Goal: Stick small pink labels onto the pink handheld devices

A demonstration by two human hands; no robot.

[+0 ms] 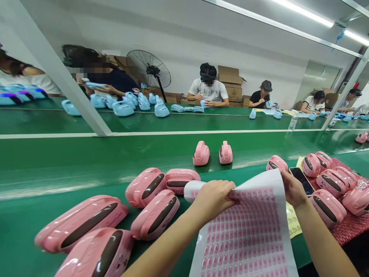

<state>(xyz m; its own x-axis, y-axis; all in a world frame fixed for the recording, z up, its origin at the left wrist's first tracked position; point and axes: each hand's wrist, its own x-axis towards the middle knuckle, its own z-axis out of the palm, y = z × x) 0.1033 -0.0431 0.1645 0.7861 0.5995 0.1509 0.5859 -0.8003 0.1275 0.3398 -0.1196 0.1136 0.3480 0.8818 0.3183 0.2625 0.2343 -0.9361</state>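
A large white sheet [239, 238] printed with rows of small pink oval stickers hangs between my hands, curled at its upper left. My left hand [215, 198] pinches its top edge with the fingers closed. At the sheet's upper right corner, my right hand [292, 188] grips the edge between thumb and fingers. Several glossy pink plastic housings with dark windows, such as this pink housing [155, 215], lie left of the sheet. Beside my right hand are a smartphone [302, 180] and a yellow sticker sheet [292, 221], partly covered.
More pink housings [328, 207] rest on red bubble wrap [346, 227] at the right. Two pink housings [201, 154] stand on the green belt [144, 150] ahead. Beyond a white rail [161, 134], several people work with light blue housings [123, 108]. A clear bottle [293, 121] stands there.
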